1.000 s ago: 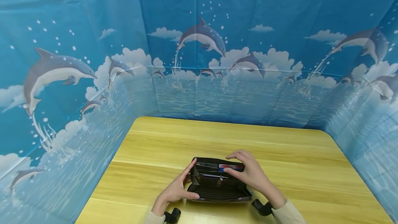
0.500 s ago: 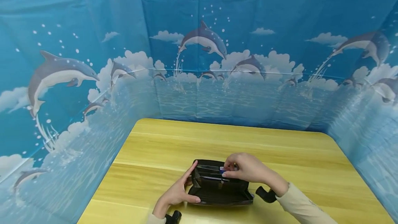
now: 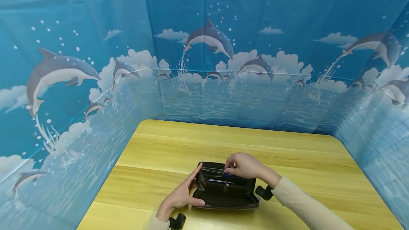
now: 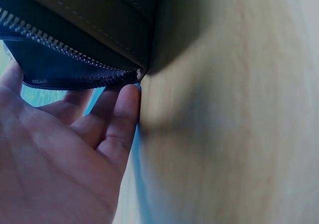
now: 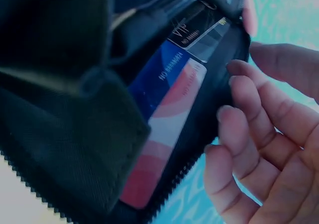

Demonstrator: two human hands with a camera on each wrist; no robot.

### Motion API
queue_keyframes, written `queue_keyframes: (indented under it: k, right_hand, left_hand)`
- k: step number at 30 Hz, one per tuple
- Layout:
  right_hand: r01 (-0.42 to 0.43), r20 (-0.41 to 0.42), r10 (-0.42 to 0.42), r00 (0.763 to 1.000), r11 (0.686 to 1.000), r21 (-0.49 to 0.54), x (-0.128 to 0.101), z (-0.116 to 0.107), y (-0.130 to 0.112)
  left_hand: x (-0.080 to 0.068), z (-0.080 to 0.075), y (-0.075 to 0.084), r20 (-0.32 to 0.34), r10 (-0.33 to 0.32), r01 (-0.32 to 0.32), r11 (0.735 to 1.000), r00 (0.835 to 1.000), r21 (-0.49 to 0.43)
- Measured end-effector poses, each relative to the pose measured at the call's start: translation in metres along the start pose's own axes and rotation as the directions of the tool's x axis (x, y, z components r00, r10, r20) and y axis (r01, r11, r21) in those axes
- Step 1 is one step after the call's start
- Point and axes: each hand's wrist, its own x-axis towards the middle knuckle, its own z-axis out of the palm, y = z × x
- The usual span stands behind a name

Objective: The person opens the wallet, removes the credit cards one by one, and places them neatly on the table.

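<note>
A black zip wallet lies open on the wooden table. My left hand steadies its left end, with the index finger straight along the end and the thumb on the near flap. In the left wrist view the fingers are straight beside the wallet's zip corner. My right hand is at the far card slots. Its fingers curl against the wallet's far wall. A red, white and blue card sits in a slot, with darker cards above it.
A blue dolphin-print backdrop walls in the table on the left, back and right. Bare wood stretches behind and to both sides of the wallet. Black wrist cameras show at both cuffs.
My right hand has slid left along the far card slots and now covers most of the coloured card. The left hand and the wallet have stayed in place.
</note>
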Motion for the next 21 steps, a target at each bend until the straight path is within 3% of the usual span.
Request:
queue_keyframes:
  k: [13, 21]
  right_hand:
    - [-0.097, -0.046, 0.098, 0.994, 0.995, 0.019, 0.008, 0.005, 0.006]
    - [-0.147, -0.071, 0.150, 0.986, 0.988, 0.040, 0.010, 0.006, 0.013]
  left_hand:
    - [0.000, 0.002, -0.002, -0.001, -0.031, 0.031, 0.998, 1.000, -0.054]
    - [0.000, 0.000, -0.002, -0.024, -0.020, 0.021, 0.999, 0.999, 0.029]
